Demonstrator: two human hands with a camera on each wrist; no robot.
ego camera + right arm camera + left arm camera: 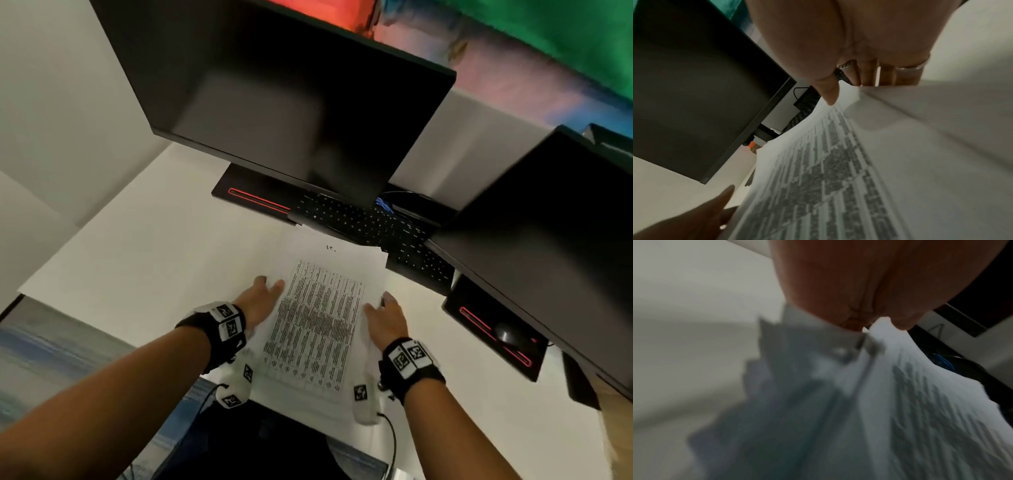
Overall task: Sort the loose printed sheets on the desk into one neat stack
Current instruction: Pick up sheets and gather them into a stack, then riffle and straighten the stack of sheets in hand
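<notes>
A stack of printed sheets point(318, 308), its top page a dense table, lies slightly fanned on the white desk point(137, 257) in front of me. My left hand point(270, 284) holds the stack's left edge, thumb on the top page. My right hand point(380, 303) holds the right edge. In the right wrist view the right hand point(855, 91) has its thumb over the stack of sheets point(828, 178), while its ringed fingers point(888, 76) go behind the raised edge. In the blurred left wrist view the left hand point(869, 324) meets the staggered edges of the stack of sheets point(818, 402); its fingertips are hidden.
A dark monitor point(291, 102) stands behind the stack, a second monitor point(548, 240) to the right. A black keyboard point(370, 226) touches the stack's far edge. A mouse point(510, 334) sits on the right monitor's base. The stack's near end reaches the desk's front edge.
</notes>
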